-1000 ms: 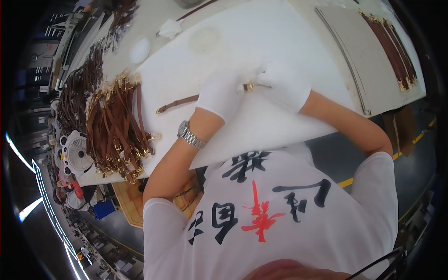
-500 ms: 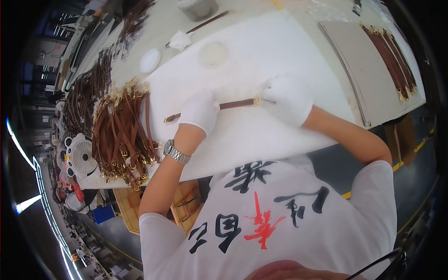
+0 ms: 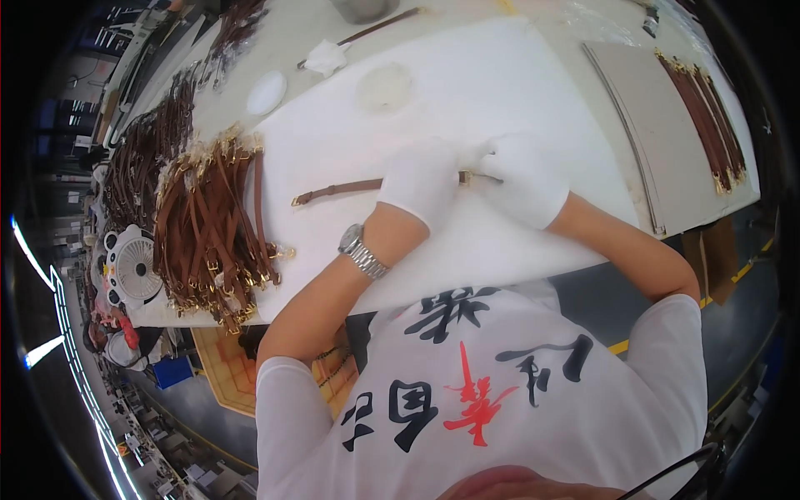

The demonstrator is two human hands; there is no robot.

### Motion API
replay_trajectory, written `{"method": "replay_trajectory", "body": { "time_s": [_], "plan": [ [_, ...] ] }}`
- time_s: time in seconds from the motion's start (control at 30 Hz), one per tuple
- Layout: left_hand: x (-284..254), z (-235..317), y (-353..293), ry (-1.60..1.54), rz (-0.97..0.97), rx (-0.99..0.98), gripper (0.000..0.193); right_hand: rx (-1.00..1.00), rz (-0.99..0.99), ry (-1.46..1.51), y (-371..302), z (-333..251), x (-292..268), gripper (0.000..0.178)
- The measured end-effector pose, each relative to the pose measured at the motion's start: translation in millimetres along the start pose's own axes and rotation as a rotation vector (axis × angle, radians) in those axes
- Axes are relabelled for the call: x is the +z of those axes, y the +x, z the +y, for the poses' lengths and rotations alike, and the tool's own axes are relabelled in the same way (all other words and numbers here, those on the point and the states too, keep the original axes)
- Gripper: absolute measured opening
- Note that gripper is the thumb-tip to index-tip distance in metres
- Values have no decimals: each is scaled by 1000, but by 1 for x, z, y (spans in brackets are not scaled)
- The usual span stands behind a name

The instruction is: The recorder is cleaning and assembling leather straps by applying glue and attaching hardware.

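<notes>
A brown leather strap (image 3: 342, 190) with gold-coloured metal ends lies across the white sheet in front of me. My left hand (image 3: 421, 179), in a white glove, is closed over the strap near its right end, hiding that stretch. Close beside it, my right hand (image 3: 521, 179), gloved too, is closed around the gold buckle (image 3: 464, 177) end, where a short dark piece shows by the fingers. The strap's left end reaches out free past my left wrist.
To the left hangs a thick heap of brown straps (image 3: 212, 225) at the table edge, beside a white fan (image 3: 133, 265). Grey boards (image 3: 633, 125) on the right bear a row of straps (image 3: 696, 117). A white dish (image 3: 267, 92), crumpled cloth (image 3: 326, 58) and grey tub (image 3: 365, 8) stand farther back.
My left hand has slid right along the strap, up to the buckle end. My right hand has come onto the buckle end and now grips there.
</notes>
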State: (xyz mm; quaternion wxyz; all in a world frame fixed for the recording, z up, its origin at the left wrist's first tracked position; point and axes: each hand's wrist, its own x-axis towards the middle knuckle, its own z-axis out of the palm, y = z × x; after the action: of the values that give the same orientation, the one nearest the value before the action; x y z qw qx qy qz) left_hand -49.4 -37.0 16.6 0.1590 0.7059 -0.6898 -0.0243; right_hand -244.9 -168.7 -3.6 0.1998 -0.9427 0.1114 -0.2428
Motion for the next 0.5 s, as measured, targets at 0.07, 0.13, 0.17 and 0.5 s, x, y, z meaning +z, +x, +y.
{"method": "replay_trajectory", "body": {
  "time_s": [0.07, 0.13, 0.17, 0.5],
  "plan": [
    [5, 9, 2, -96, 69, 41, 9, 25, -11, 3, -6, -3, -1, 7],
    [0, -9, -14, -68, 39, -7, 9, -18, 22, -45, -4, -6, -11, 8],
    [-7, -26, -19, -32, 15, -39, 9, -13, 33, -51, -2, -5, -13, 8],
    [11, 16, 12, -162, 9, -22, 14, -3, -22, -32, -4, -1, -3, 11]
  ]
}}
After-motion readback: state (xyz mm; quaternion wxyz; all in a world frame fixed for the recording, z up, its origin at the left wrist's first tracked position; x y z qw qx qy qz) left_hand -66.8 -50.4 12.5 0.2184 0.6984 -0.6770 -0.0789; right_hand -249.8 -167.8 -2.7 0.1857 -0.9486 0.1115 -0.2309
